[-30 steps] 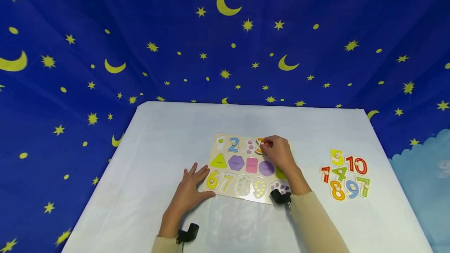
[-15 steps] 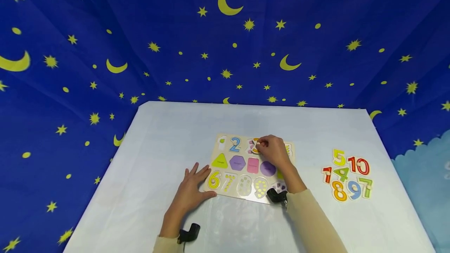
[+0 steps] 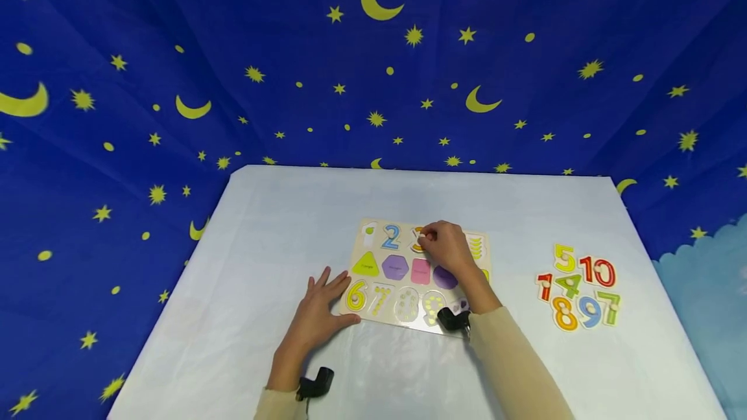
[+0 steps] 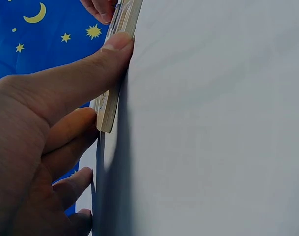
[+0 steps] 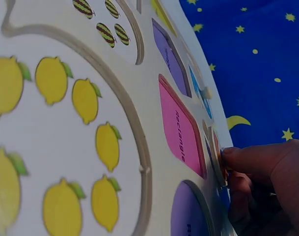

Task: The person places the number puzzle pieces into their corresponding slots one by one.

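On the table lies a wooden number puzzle board (image 3: 380, 253) with picture recesses and coloured shapes. My right hand (image 3: 452, 248) pinches the orange number 3 puzzle piece (image 3: 417, 249) over the third recess of the top row, and its fingers partly cover the piece. In the right wrist view the piece (image 5: 218, 155) is seen edge-on, right at the board's surface. My left hand (image 3: 318, 313) rests at the near left corner with fingers spread. In the left wrist view the thumb (image 4: 97, 66) lies against the board's front edge. A blue 2 (image 3: 391, 237) and yellow 6 (image 3: 356, 295) sit in their recesses.
To the right of the board lies a group of loose number pieces, among them a red 10 (image 3: 597, 272), an orange 8 (image 3: 564, 314) and a blue 9 (image 3: 590, 312). The white table (image 3: 280, 212) meets a blue star-patterned backdrop (image 3: 292, 37).
My right hand has carried the 3 leftward, from over the fourth top recess to over the third. My left hand keeps its place at the board's corner.
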Available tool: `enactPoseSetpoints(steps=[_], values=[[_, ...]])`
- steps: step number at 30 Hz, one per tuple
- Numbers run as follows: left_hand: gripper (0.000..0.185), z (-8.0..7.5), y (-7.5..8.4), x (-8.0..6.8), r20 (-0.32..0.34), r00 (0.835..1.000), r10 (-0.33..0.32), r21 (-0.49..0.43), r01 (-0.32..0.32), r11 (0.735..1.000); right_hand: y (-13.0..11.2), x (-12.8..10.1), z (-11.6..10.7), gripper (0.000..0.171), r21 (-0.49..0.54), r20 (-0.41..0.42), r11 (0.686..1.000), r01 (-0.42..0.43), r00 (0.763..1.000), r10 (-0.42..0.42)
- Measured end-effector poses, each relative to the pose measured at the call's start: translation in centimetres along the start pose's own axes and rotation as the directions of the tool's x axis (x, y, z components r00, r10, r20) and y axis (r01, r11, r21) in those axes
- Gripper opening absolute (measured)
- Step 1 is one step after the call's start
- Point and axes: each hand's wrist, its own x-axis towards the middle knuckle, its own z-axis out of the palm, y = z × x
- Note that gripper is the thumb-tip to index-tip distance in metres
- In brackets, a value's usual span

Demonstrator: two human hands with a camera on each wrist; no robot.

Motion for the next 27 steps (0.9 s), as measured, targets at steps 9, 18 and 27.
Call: enactPoseSetpoints(steps=[9, 18, 27], values=[[0.088, 0.12, 0.2, 0.24, 0.002, 1.0, -0.017, 0.007, 0.017, 1.0, -0.28, 0.26, 0.17, 0.013, -0.024, 0.059, 1.0, -0.016, 0.998, 0.018], [0.089, 0.3, 0.57, 0.97, 0.005, 1.0, -0.01, 0.016, 0.01, 1.0, -0.22, 0.64, -0.3, 0.013, -0.036, 0.047, 0.999, -0.031, 0.998, 0.033], [0.088, 0.16, 0.37, 0.43, 0.013, 0.999, -0.031, 0.023, 0.031, 0.999, -0.17, 0.04, 0.02, 0.022, 0.02, 0.041, 0.998, -0.056, 0.998, 0.055]])
